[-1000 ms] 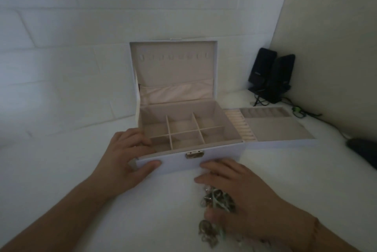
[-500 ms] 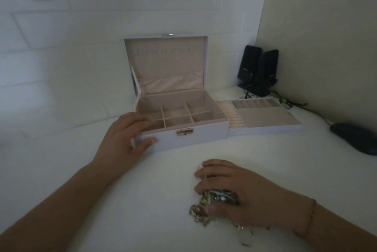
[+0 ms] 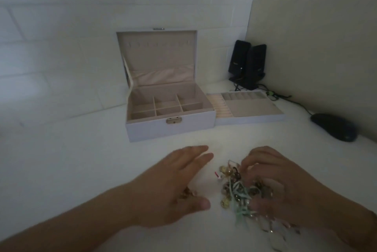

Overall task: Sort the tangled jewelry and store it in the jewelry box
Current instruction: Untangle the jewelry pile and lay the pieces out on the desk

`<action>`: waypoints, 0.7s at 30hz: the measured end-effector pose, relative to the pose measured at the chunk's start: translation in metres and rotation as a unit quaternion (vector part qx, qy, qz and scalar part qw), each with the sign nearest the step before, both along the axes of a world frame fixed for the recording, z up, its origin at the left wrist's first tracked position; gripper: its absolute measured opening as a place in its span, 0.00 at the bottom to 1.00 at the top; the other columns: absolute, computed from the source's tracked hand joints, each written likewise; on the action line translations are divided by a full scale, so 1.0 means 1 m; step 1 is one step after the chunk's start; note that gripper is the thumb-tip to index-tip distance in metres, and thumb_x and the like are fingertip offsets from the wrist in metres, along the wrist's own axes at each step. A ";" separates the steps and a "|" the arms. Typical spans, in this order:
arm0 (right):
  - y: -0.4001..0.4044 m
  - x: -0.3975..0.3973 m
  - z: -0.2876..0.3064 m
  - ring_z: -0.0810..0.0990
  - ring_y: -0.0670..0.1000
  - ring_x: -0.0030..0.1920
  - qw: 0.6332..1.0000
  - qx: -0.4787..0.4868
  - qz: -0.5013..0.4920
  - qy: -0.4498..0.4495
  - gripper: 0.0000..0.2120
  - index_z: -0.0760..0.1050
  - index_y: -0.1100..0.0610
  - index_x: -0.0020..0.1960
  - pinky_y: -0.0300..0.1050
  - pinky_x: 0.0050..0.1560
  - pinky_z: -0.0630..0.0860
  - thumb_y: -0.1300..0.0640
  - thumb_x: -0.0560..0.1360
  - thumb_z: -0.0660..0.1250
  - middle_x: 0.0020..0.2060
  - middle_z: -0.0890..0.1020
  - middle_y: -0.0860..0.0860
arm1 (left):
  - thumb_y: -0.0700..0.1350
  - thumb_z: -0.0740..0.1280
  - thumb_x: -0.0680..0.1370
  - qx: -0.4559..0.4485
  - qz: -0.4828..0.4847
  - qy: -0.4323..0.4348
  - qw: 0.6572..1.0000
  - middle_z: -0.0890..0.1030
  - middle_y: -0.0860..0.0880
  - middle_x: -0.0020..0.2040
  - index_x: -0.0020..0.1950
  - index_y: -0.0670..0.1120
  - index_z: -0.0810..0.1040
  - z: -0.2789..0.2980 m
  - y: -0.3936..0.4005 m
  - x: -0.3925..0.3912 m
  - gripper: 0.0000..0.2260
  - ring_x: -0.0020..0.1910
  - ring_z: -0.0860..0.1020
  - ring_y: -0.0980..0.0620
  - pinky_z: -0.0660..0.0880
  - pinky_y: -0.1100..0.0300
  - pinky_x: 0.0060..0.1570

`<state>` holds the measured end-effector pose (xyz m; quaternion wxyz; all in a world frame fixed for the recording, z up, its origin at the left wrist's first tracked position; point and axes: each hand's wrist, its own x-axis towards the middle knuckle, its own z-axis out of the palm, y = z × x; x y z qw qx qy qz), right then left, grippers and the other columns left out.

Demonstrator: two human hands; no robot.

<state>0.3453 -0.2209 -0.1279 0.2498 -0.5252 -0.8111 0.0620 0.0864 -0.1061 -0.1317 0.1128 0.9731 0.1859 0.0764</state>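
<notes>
Tangled jewelry (image 3: 240,188): right hand (image 3: 285,186) fingers curled into heap, left hand (image 3: 173,186) fingers spread; best teased apart gently, one piece per pull

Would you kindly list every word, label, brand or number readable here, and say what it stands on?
None can be read.
Speakers: each bears a small pale mark, too blurred to read.
Jewelry box: only a plain metal clasp, no lettering.
Jewelry pile, mouse: no text visible.
</notes>
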 end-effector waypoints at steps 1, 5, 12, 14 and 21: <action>-0.003 0.001 0.003 0.73 0.43 0.57 1.000 0.014 -0.006 -0.021 0.12 0.77 0.44 0.44 0.48 0.50 0.75 0.37 0.69 0.71 0.50 0.76 0.36 | 0.70 0.54 0.76 -0.020 0.004 0.027 0.999 0.40 0.58 0.80 0.80 0.55 0.42 -0.005 -0.007 0.008 0.38 0.76 0.38 0.62 0.41 0.63 0.76; -0.005 -0.002 0.002 0.74 0.45 0.52 0.998 0.040 0.042 -0.035 0.07 0.77 0.47 0.40 0.46 0.46 0.74 0.46 0.70 0.73 0.46 0.76 0.40 | 0.67 0.58 0.77 -0.078 -0.013 0.009 0.997 0.40 0.55 0.80 0.80 0.53 0.41 -0.008 -0.029 0.044 0.40 0.76 0.37 0.63 0.39 0.64 0.75; -0.008 -0.003 0.028 0.79 0.48 0.42 0.987 0.017 0.027 0.160 0.03 0.77 0.46 0.41 0.41 0.43 0.74 0.50 0.73 0.68 0.39 0.80 0.43 | 0.66 0.59 0.77 -0.123 -0.018 -0.048 0.991 0.48 0.57 0.80 0.80 0.53 0.48 -0.004 -0.040 0.067 0.38 0.78 0.40 0.61 0.44 0.48 0.77; 0.004 -0.013 0.049 0.80 0.46 0.36 0.979 0.011 0.007 0.204 0.04 0.76 0.47 0.40 0.38 0.38 0.76 0.51 0.73 0.68 0.35 0.81 0.44 | 0.66 0.58 0.77 -0.220 -0.040 -0.146 0.964 0.65 0.51 0.76 0.76 0.50 0.62 0.013 -0.028 0.071 0.32 0.76 0.61 0.53 0.61 0.48 0.74; 0.063 -0.039 0.090 0.75 0.42 0.24 0.927 0.095 -0.062 0.358 0.05 0.77 0.58 0.40 0.30 0.26 0.71 0.63 0.75 0.67 0.27 0.80 0.51 | 0.49 0.63 0.80 -0.574 -0.054 -0.310 0.756 0.82 0.44 0.43 0.61 0.45 0.78 0.031 0.001 0.072 0.14 0.42 0.81 0.44 0.80 0.50 0.50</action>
